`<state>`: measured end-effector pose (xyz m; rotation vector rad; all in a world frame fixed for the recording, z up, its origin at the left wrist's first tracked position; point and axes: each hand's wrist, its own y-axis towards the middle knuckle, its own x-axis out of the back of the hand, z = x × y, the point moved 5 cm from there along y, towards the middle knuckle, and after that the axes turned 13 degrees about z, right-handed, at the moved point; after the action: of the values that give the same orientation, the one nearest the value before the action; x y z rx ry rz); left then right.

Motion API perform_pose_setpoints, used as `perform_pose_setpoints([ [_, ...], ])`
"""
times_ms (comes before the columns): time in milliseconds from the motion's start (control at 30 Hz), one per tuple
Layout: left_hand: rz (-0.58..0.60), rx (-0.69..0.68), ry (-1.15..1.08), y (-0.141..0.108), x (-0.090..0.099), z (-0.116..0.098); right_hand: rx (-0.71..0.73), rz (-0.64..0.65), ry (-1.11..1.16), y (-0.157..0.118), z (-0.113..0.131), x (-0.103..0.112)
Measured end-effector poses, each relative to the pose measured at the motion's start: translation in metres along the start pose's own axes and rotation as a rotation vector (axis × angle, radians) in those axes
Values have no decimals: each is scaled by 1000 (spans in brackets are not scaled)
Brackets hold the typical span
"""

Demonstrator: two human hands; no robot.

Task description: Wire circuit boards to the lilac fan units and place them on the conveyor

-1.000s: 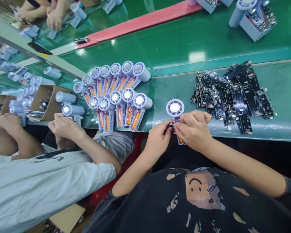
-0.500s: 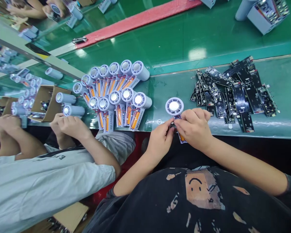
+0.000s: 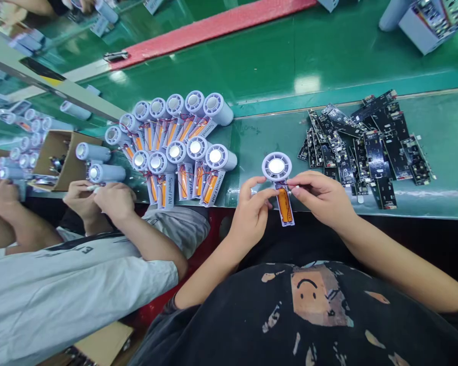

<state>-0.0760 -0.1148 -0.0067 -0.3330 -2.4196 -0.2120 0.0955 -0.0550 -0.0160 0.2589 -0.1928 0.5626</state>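
Before me is a handheld fan (image 3: 276, 166) with a pale lilac round head and a silver hub. Its handle is uncovered and shows an orange battery (image 3: 285, 206) with thin wires. My left hand (image 3: 254, 208) grips the fan from the left, fingertips at the top of the handle and others partly hidden behind it. My right hand (image 3: 322, 198) is on the other side, its thumb and forefinger pinched close to the handle top, where the wires run. What it pinches is too small to make out.
Several similar fans (image 3: 218, 156) with orange batteries lie in two rows to the left. A heap of black circuit boards (image 3: 377, 157) lies to the right. Co-workers' hands (image 3: 116, 201) work at the left beside a cardboard box (image 3: 66, 162). A red strip (image 3: 213, 33) crosses the green bench.
My hands have moved apart, uncovering the battery in the handle. The right hand has shifted right, and the left forefinger now reaches the fan's head. The view has shifted slightly.
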Motion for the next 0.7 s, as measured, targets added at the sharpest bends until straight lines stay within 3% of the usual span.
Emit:
perform_pose_setpoints([
  [167, -21, -3, -185, 0, -3, 5, 62, -38, 131, 4, 0, -1],
  [400, -52, 31, -419, -1, -5, 6, 273, 67, -241, 5, 24, -11],
  [700, -83, -42, -300, 3, 0, -3, 316, 71, -422, 3, 28, -17],
])
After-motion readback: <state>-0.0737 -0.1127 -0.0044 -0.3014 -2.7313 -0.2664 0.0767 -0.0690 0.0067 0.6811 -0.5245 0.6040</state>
